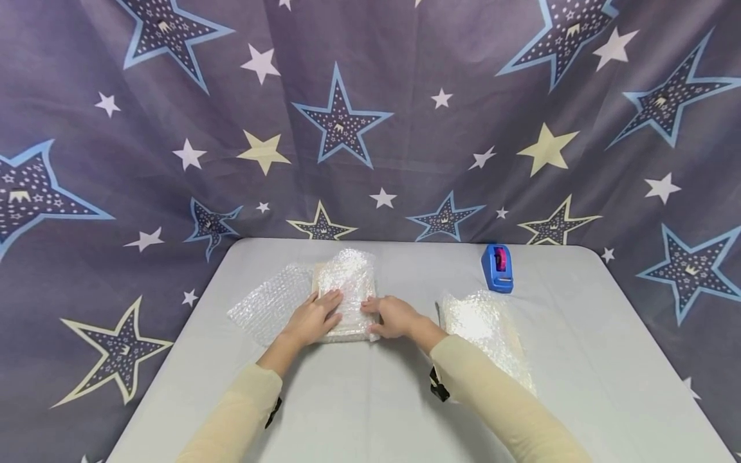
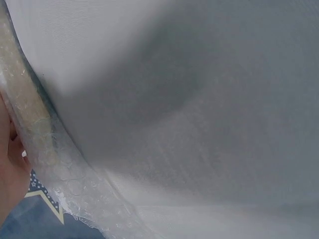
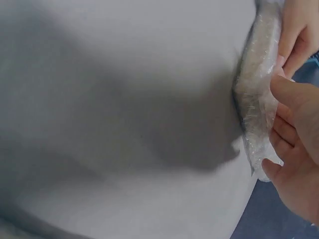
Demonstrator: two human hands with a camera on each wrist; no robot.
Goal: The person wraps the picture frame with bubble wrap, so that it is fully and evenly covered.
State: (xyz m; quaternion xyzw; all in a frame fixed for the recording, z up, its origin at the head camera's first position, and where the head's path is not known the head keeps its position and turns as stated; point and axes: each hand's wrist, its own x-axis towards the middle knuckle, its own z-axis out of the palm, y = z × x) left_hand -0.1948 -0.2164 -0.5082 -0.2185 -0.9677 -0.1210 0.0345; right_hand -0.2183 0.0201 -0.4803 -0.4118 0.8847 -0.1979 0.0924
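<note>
On the left half of a light grey desk (image 1: 370, 411), toward its far edge, a flat, rectangular beige package in clear bubble wrap (image 1: 354, 307) is laid between two hands. Its top is covered by the left hand (image 1: 312, 319), whose grip is flat and spread, with fingers extended over the film. Its right edge is touched by the right hand (image 1: 397, 316), whose fingers are slightly bent; whether film is pinched in that grip cannot be told. Just left of the package, a sheet of clear bubble wrap (image 1: 267, 303) is spread out. Well to the right, a second flat, bubble-wrapped bundle (image 1: 483, 321) is partly hidden by a cream sleeve (image 1: 498, 392). Beyond it, a blue tape dispenser with a pink roll (image 1: 498, 276) is set near the far edge.
</note>
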